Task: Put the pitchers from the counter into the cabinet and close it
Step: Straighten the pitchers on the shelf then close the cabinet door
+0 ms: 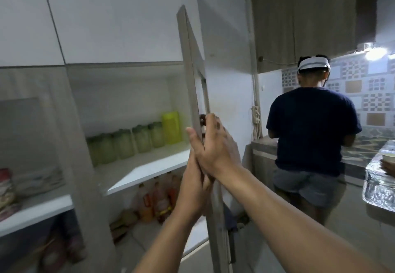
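The open door (192, 93) is gripped at its edge by the right hand (215, 146); the left hand (192, 187) is pressed flat below. Pitchers (136, 142) are ranged along the shelf (147, 165).

I see two bare forearms coming up from the bottom edge, no sleeves anywhere in view. Left hand (193, 178) bare: no glove or wristband that I can spot; its fingers are mostly hidden. Right hand (215, 146) also bare, no ring visible on the fingers that show, no watch or strap at the wrist. Nails short, unpainted as far as blur allows.
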